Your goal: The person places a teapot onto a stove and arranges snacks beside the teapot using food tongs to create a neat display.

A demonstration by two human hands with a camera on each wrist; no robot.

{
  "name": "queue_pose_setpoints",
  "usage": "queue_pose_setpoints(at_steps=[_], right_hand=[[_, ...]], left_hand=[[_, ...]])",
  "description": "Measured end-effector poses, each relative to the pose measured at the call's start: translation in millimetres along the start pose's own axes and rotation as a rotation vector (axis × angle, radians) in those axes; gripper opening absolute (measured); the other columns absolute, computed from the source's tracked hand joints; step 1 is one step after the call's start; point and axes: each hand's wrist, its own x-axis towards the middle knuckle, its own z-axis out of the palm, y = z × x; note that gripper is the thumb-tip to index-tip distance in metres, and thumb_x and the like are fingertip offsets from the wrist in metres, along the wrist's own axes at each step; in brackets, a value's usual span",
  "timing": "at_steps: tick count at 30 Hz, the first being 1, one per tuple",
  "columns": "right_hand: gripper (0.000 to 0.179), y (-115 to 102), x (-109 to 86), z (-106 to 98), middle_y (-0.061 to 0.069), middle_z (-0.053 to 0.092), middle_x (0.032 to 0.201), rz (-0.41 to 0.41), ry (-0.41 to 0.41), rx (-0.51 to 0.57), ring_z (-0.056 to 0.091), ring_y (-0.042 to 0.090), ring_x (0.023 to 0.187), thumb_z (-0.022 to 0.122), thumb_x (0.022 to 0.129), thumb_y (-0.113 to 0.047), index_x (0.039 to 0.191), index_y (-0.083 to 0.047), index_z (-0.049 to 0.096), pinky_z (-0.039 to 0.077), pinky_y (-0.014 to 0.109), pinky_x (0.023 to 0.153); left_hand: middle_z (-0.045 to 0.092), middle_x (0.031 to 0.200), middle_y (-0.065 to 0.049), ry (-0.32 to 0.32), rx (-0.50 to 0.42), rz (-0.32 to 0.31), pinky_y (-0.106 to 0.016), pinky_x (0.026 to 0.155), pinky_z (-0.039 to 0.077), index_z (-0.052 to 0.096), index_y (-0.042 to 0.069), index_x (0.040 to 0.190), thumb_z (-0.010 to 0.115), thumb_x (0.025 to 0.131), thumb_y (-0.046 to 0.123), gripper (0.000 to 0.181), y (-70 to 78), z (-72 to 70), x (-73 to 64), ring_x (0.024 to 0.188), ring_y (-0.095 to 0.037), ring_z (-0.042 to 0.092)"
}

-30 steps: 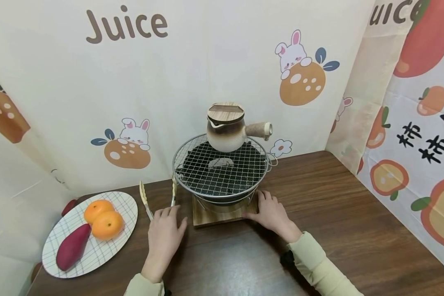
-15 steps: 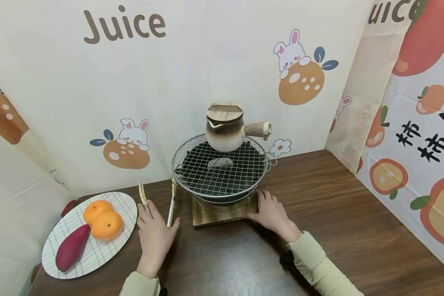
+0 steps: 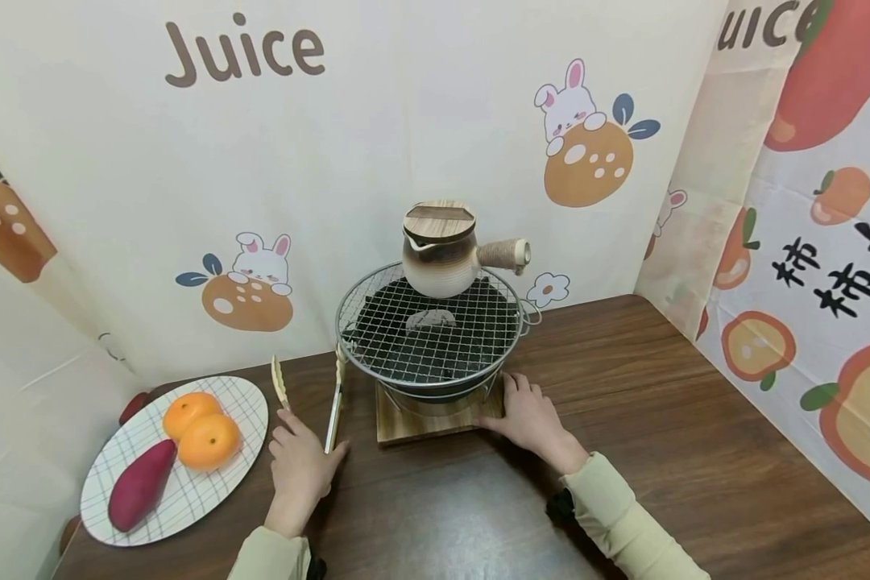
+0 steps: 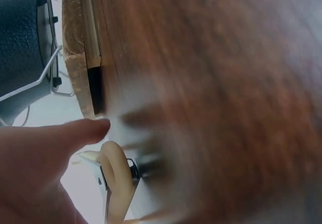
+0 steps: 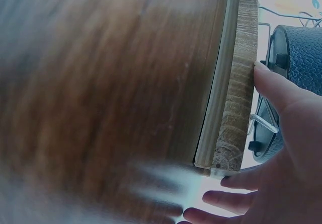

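Your left hand point(image 3: 300, 467) has shifted toward nine o'clock, over cream-tipped tongs point(image 3: 335, 411) at the charcoal grill's point(image 3: 428, 350) eight o'clock, grasp unclear, right hand point(image 3: 532, 417) straight-fingered; probably light and springy, they want mid-arm squeezing.

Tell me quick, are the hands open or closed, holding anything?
Left hand: open, thumb outstretched, over the tongs.
Right hand: open, touching the wooden board.

The head camera looked forward and down from up high, far enough back to see the grill point(image 3: 429, 342) and the wall point(image 3: 420, 121). The left wrist camera looked from low down, close to the left hand point(image 3: 300, 465), tipped sideways. The right one did the same by the right hand point(image 3: 532, 417). Both wrist views shared the wooden board point(image 5: 236, 98).
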Motion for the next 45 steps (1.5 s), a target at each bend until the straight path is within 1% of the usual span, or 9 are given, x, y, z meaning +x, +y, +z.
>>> queue_pose_setpoints(at_steps=[8,15,19,24,28,31,33,38,45], right_hand=[[0.101,0,1.0,2,0.025,0.049,0.141,0.002,-0.003,0.004,0.053,0.049,0.121,0.072,0.076,-0.064,0.144,0.005,0.041,0.049,0.058,0.094],[0.101,-1,1.4,2,0.026,0.049,0.141,-0.009,0.000,-0.002,0.054,0.049,0.120,0.072,0.076,-0.063,0.143,0.005,0.042,0.050,0.058,0.092],[0.100,-1,1.9,1,0.026,0.049,0.140,-0.009,0.004,0.000,0.054,0.048,0.119,0.072,0.077,-0.062,0.143,0.005,0.042,0.049,0.058,0.092],[0.100,-1,1.9,1,0.026,0.048,0.141,-0.014,0.002,-0.001,0.054,0.049,0.120,0.072,0.077,-0.063,0.144,0.006,0.041,0.049,0.058,0.093],[0.100,-1,1.5,2,0.026,0.048,0.141,-0.013,-0.001,0.000,0.053,0.048,0.120,0.072,0.077,-0.063,0.144,0.005,0.041,0.049,0.058,0.093],[0.100,-1,1.2,2,0.025,0.048,0.141,-0.009,-0.002,0.000,0.053,0.048,0.120,0.072,0.077,-0.063,0.144,0.004,0.041,0.049,0.058,0.092],[0.100,0,1.1,2,0.025,0.048,0.142,-0.008,-0.003,-0.002,0.053,0.048,0.120,0.071,0.077,-0.064,0.144,0.004,0.041,0.049,0.058,0.092],[0.100,1,0.7,3,0.025,0.049,0.140,-0.012,0.001,-0.011,0.054,0.048,0.119,0.071,0.076,-0.064,0.143,0.005,0.042,0.050,0.058,0.091],[0.100,2,0.3,3,0.025,0.050,0.139,-0.005,0.009,-0.013,0.055,0.048,0.119,0.071,0.076,-0.064,0.142,0.005,0.043,0.050,0.058,0.091]], left_hand=[[0.039,0.113,-0.050,0.006,-0.038,0.034,-0.056,0.068,0.053,0.007,-0.030,0.140,0.073,0.085,0.022,0.100,-1.5,3.1,1.0,0.098,-0.058,0.051],[0.038,0.110,-0.051,0.022,-0.100,0.057,-0.059,0.072,0.050,0.008,-0.032,0.138,0.057,0.084,0.005,0.082,-3.2,-4.9,0.2,0.088,-0.058,0.052],[0.036,0.114,-0.051,-0.013,-0.113,0.016,-0.060,0.070,0.051,0.006,-0.030,0.141,0.057,0.086,0.007,0.084,-4.5,-11.5,1.7,0.096,-0.060,0.051],[0.037,0.115,-0.050,-0.033,-0.104,-0.029,-0.061,0.073,0.051,0.011,-0.029,0.140,0.067,0.089,0.023,0.092,-13.1,-13.9,0.0,0.102,-0.061,0.052],[0.047,0.099,-0.044,0.029,-0.094,-0.008,-0.058,0.068,0.052,0.032,-0.029,0.121,0.073,0.087,0.028,0.077,-19.7,-17.5,-4.7,0.088,-0.057,0.059],[0.048,0.092,-0.040,0.095,-0.097,0.020,-0.057,0.063,0.053,0.040,-0.024,0.106,0.075,0.084,0.026,0.064,-24.3,-20.4,-9.7,0.080,-0.054,0.061],[0.049,0.092,-0.040,0.135,-0.089,0.054,-0.056,0.062,0.053,0.042,-0.024,0.103,0.077,0.083,0.025,0.062,-27.8,-22.2,-13.9,0.078,-0.054,0.061],[0.050,0.096,-0.041,0.167,-0.072,0.113,-0.055,0.063,0.054,0.043,-0.025,0.109,0.075,0.086,0.030,0.067,-37.0,-27.7,-24.4,0.079,-0.054,0.061],[0.050,0.103,-0.039,0.188,-0.076,0.133,-0.056,0.059,0.051,0.036,-0.021,0.128,0.072,0.088,0.030,0.074,-46.2,-38.6,-36.6,0.074,-0.052,0.061]])
